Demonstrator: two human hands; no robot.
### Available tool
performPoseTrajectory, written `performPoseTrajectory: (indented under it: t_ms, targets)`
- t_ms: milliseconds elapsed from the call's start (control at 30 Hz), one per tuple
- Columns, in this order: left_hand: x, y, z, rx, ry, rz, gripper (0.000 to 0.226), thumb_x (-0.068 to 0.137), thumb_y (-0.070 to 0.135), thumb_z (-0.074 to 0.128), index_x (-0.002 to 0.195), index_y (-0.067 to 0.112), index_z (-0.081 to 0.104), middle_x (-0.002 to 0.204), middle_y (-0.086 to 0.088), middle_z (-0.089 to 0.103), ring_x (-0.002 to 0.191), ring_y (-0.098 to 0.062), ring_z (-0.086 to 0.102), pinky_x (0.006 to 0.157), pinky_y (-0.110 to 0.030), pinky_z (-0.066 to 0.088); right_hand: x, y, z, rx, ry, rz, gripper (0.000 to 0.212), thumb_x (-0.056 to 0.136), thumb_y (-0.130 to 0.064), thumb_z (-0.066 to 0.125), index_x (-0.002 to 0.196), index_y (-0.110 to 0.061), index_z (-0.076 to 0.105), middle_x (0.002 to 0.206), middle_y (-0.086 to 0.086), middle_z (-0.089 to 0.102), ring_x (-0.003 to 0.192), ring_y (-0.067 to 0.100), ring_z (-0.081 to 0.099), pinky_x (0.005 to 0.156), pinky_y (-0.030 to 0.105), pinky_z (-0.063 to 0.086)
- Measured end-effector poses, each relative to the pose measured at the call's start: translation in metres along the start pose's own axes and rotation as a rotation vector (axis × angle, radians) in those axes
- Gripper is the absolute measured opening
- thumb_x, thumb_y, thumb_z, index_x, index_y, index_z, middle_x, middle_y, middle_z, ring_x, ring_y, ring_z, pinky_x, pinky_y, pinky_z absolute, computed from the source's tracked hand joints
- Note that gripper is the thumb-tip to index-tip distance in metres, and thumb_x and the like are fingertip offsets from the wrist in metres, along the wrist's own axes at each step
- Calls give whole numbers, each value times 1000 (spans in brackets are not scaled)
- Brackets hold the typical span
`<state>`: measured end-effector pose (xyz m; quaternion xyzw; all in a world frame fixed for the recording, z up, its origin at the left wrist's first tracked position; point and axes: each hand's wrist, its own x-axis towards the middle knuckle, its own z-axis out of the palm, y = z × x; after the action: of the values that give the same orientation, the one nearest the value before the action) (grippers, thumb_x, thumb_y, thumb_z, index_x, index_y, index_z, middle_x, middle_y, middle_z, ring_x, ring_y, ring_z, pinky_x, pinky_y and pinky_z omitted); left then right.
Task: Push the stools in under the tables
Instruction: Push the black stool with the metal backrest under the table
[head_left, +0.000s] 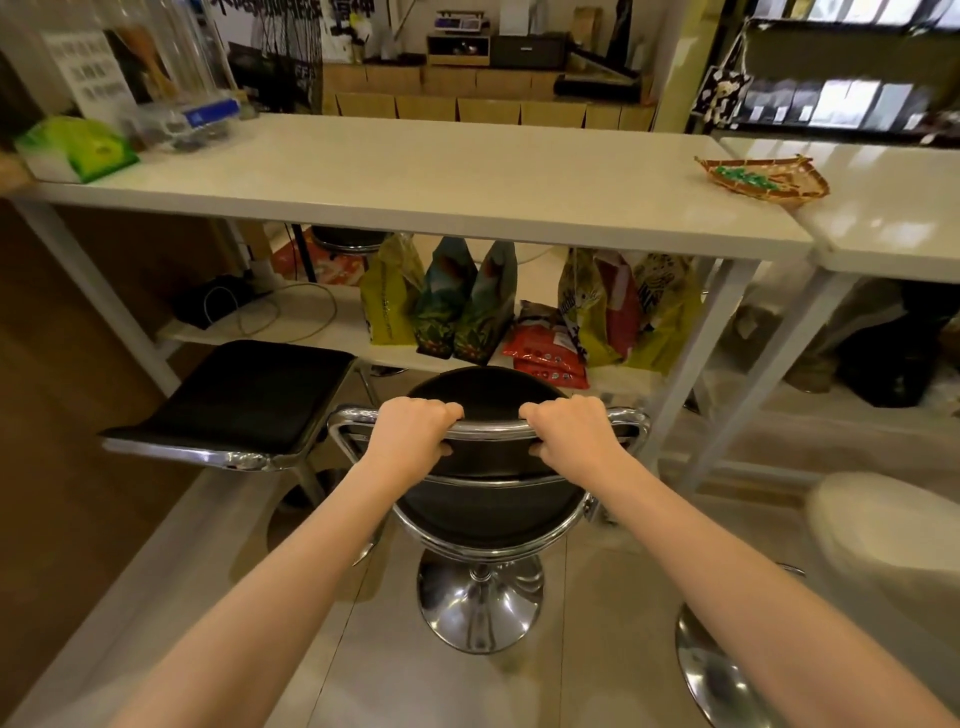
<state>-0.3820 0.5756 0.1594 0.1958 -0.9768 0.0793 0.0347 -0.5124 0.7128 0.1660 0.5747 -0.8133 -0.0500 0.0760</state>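
A black round stool with a chrome back rail and chrome pedestal base stands in front of the long white table. My left hand and my right hand both grip the chrome rail at its top, side by side. The seat sits just short of the table's front edge. A black square stool stands to the left, partly under the table. A white stool is at the right edge, blurred.
Several coffee bags stand on the low shelf under the table. A woven tray and a green tissue box lie on top. A second white table adjoins at the right. White table legs flank the stool.
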Motion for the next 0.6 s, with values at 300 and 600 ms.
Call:
performPoseTrajectory:
  t_ms: [300,600]
  targets:
    - [51,-19,13,-13,54,30,27,87,27,61,112,19,57,97,0,68,90,-20,63,67,-29,41,48,25,11,-20,-3,29,22,91,-29,57,107,-15,51,99,3,66,92,28,62,62,31,33]
    - [105,-38,22,-59,110,68,24,86,24,63,109,18,59,95,-1,69,87,-22,64,64,-28,36,95,50,16,-32,7,53,24,90,-32,58,105,-15,51,97,3,67,92,27,62,63,31,33]
